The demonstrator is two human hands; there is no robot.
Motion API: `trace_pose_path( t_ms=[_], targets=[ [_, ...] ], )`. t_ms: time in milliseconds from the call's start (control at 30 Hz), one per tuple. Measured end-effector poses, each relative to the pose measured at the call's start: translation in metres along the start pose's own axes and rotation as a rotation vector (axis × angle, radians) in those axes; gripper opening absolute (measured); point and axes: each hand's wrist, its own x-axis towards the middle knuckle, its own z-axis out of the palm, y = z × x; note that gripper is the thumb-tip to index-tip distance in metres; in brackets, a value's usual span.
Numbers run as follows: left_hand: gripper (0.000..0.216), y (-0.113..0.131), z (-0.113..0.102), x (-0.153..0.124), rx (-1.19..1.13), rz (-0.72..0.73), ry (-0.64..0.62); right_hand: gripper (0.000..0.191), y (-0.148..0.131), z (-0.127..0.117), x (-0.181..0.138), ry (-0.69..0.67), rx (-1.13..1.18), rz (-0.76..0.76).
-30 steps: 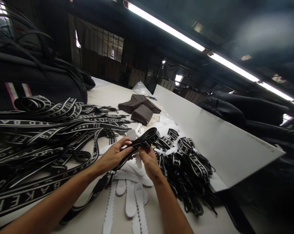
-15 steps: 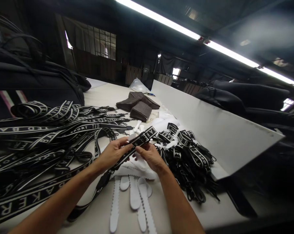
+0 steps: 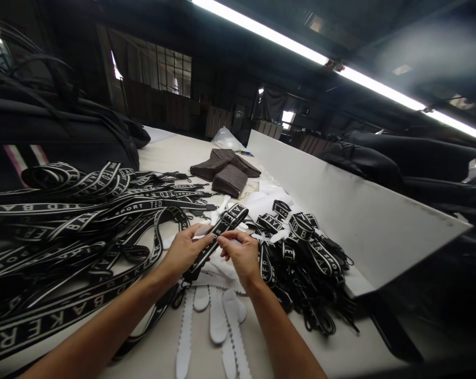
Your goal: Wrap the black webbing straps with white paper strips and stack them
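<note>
Between my hands is a folded black strap point(image 3: 226, 223) with white lettering and white edge lines, tilted up to the right. My left hand point(image 3: 187, 246) is closed round its left side. The fingers of my right hand point(image 3: 240, 251) pinch its right edge, thumb and forefinger together. Below the strap lie white tabs with zigzag edges point(image 3: 218, 316), some long and some rounded. A heap of loose lettered straps point(image 3: 80, 221) spreads to my left. On the right is a pile of folded straps point(image 3: 301, 252) with black clips and white bands round some of them.
Brown pouches point(image 3: 229, 172) and a clear plastic bag point(image 3: 225, 138) lie farther back on the table. A white upright panel point(image 3: 340, 205) borders the right side. A large black bag point(image 3: 60, 131) stands at the left, and a dark flat object point(image 3: 395, 331) sits at the right edge.
The folded strap has tipped a little more upright and its looped end has moved left. The strap's lower end with its clip now hangs near my left wrist. My right fingers have come together in a pinch.
</note>
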Motion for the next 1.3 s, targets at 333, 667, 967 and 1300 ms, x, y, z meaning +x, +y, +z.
trace_pose_path(
  t_ms=[333,667,967,1300],
  targets=[
    [0.035,-0.023,-0.023,0.025,0.353,0.286,0.042,0.041,0.017,-0.01,0.009,-0.362,0.21,0.207],
    [0.019,-0.023,0.001,0.004,0.996,0.242,0.033,0.016,0.03,-0.004,0.001,0.0,-0.62,-0.31],
    [0.032,-0.036,-0.004,0.018,0.72,0.364,0.012,0.025,0.045,-0.002,0.012,-0.049,-0.098,0.052],
    [0.027,-0.03,-0.002,0.015,0.474,0.344,0.027,0.042,0.044,-0.001,0.013,-0.055,-0.008,0.148]
  ],
)
